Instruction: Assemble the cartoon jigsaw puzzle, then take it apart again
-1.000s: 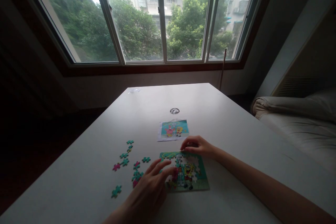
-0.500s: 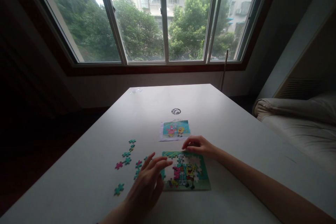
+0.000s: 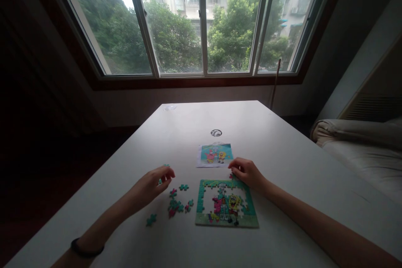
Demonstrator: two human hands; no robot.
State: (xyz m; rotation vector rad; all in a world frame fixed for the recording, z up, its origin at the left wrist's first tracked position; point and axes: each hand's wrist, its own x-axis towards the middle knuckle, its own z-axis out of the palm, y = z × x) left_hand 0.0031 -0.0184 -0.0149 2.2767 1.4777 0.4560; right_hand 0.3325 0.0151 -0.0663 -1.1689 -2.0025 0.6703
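Two hands at the table (image 3: 185, 134); puzzle (image 3: 224, 207) flat on it, partly filled. Left hand (image 3: 158, 180) — fingers curled, among loose pieces (image 3: 175, 206) left of the puzzle; cannot tell if it grips one. Right hand (image 3: 245, 170) — fingers bent at a pink piece (image 3: 231, 175), puzzle's far edge; pinch uncertain. Picture (image 3: 216, 153) lies just beyond.

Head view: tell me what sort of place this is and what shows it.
Probably a room in a home: a wide sliding window, what looks like a pale bed or sofa on the right, and a white table with a jigsaw puzzle on it.
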